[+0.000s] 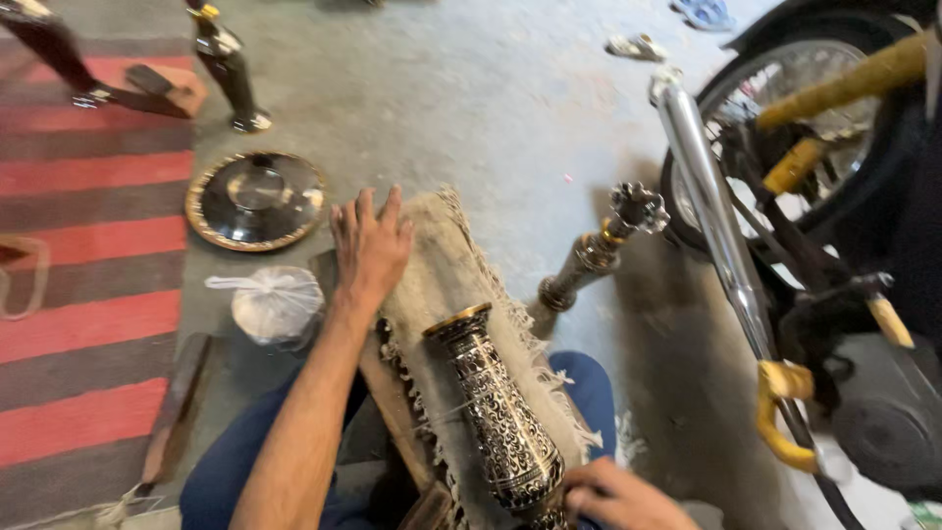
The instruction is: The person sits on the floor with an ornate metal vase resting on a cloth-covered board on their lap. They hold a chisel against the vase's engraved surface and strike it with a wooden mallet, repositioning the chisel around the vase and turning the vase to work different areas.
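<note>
An engraved black-and-silver metal vase [496, 412] with a gold rim lies on a frayed beige cloth [446, 275] across my lap. My right hand [613, 496] grips the vase's lower end at the bottom of the view. My left hand [371, 245] lies flat, fingers spread, on the far edge of the cloth and the wooden board under it, apart from the vase.
A round dark metal plate [255, 199] with a gold rim lies on the concrete floor, a tied white plastic bag [275, 304] near it. A second ornate vase [594, 253] stands beside the cloth. A motorcycle [785, 216] fills the right side. A red striped rug [88, 255] covers the left.
</note>
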